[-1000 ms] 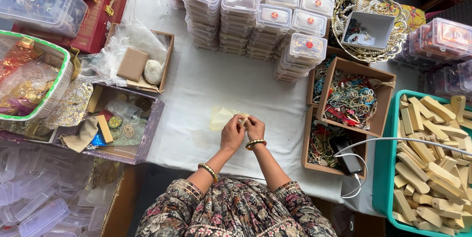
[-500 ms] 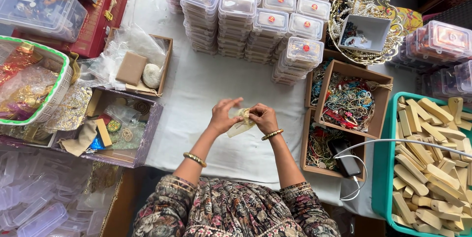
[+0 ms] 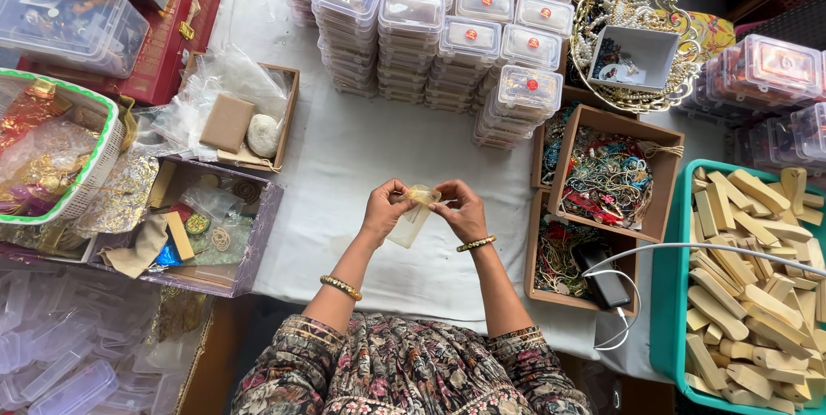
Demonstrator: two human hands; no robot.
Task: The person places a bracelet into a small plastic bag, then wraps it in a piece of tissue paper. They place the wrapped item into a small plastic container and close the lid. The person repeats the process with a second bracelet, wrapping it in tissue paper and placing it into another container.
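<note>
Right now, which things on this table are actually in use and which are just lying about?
In use:
- left hand and right hand, both pinching the small clear pouch

Lying about:
- stacked clear lidded boxes
- cardboard boxes of beaded jewellery
- teal crate of wooden blocks
- gold wire tray
- phone on a white cable

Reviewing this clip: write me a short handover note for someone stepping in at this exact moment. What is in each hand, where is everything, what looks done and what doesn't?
Left hand: pinches the top edge of a small clear pouch, above the white tablecloth.
Right hand: grips the same edge from the other side; the pouch hangs between both.
Around: stacked lidded clear boxes behind, cardboard box of jewellery to the right, teal crate of wooden blocks far right.
Done: pouch is picked up.
Left: whether the pouch is filled or sealed cannot be told.
</note>
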